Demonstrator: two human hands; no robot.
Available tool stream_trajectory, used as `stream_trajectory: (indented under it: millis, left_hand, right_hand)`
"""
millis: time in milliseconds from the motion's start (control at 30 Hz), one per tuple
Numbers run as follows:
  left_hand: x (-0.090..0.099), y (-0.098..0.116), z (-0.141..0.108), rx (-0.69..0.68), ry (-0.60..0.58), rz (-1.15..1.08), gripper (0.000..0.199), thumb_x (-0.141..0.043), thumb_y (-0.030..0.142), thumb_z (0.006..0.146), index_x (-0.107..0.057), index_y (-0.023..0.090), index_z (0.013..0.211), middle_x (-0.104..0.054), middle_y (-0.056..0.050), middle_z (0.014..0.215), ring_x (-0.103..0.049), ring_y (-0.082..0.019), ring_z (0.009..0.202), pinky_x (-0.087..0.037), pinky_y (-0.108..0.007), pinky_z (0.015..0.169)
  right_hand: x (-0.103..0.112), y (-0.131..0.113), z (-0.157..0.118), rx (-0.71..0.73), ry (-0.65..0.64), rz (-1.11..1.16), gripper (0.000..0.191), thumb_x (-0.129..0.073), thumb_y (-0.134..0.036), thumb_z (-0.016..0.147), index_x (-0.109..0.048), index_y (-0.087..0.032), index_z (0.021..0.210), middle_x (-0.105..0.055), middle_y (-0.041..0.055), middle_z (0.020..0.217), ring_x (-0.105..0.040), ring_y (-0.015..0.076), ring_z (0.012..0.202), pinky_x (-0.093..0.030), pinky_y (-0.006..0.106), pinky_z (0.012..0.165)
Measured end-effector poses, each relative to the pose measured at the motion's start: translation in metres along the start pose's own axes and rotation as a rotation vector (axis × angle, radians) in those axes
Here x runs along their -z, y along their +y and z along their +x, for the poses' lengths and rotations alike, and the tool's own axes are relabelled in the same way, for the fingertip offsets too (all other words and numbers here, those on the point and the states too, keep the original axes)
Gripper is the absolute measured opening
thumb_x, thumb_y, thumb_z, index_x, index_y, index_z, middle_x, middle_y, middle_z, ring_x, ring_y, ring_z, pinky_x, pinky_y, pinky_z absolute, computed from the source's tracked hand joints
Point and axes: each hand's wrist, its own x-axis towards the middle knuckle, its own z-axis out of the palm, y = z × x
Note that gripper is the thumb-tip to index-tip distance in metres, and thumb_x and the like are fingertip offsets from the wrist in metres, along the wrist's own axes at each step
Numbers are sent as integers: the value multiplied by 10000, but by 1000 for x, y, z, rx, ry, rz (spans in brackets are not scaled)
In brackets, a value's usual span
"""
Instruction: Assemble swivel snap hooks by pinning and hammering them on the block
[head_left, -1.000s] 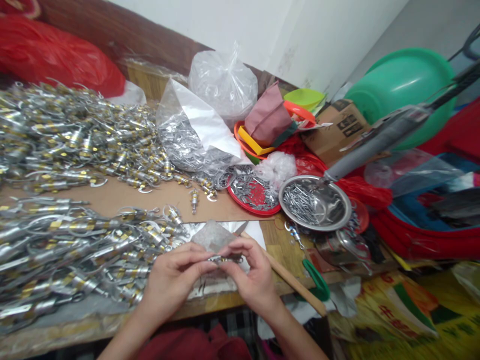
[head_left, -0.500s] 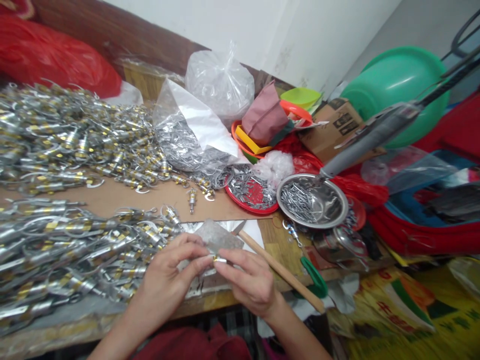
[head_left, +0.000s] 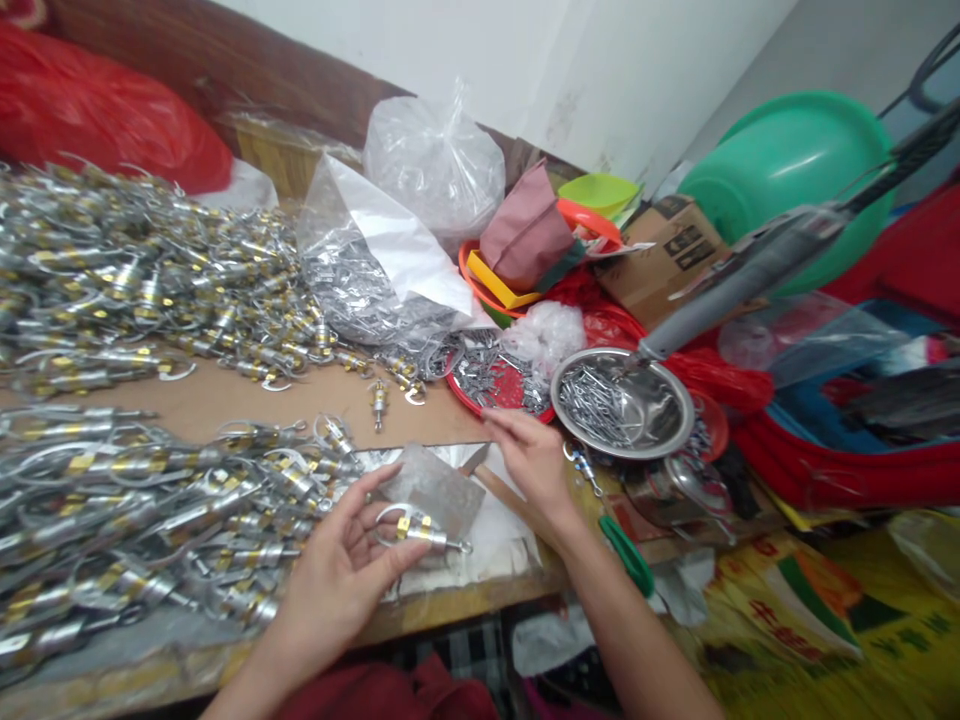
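My left hand (head_left: 337,565) holds a small silver metal fitting (head_left: 422,532) with brass-coloured bands, a curved hook and an eye at its end. The thumb rests against the fitting, and the other fingers curl behind it. Beneath it lies a grey metal plate (head_left: 439,490) on white paper (head_left: 510,545). Reaching forward, my right hand (head_left: 531,465) has its fingers stretched out at the near rim of a red tray (head_left: 510,388) of small metal parts. Its fingertips are partly blurred. A wooden handle (head_left: 504,490) runs under the right wrist.
Heaps of similar fittings (head_left: 150,270) cover the left side. A steel bowl (head_left: 660,415) of metal pins stands right of the tray, under a grey tool (head_left: 742,270). Green-handled scissors (head_left: 626,555) lie near the edge. Behind are a parts bag (head_left: 360,285) and a cardboard box (head_left: 660,255).
My right hand has left the fitting and moved forward and right to the red tray. The left hand now holds the fitting alone, with its fingers more spread.
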Motion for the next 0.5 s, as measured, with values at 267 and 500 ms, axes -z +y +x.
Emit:
stream_trajectory:
  millis: [267,500]
  left_hand:
    - [-5,7,-3,68,-46,-45,739,-707,258,595,-309,212,1215,-626,-15,812,-637,-203,809,-513,-305,734]
    - [-5,5,-1,116,2,-49,831,-748,218,529,-298,201,1228,-627,16,727,-647,-187,739,-522,-299,710]
  right_hand:
    - [-17,77,71,-119,-178,-377,551,-515,-78,745,-401,-180,1274,-668,90,937,-600,235,913,-431,329,817]
    - [-14,76,75,-82,-206,-397,349,-519,-83,726,-590,-172,1055,-604,106,1014,-553,237,958,-406,325,826]
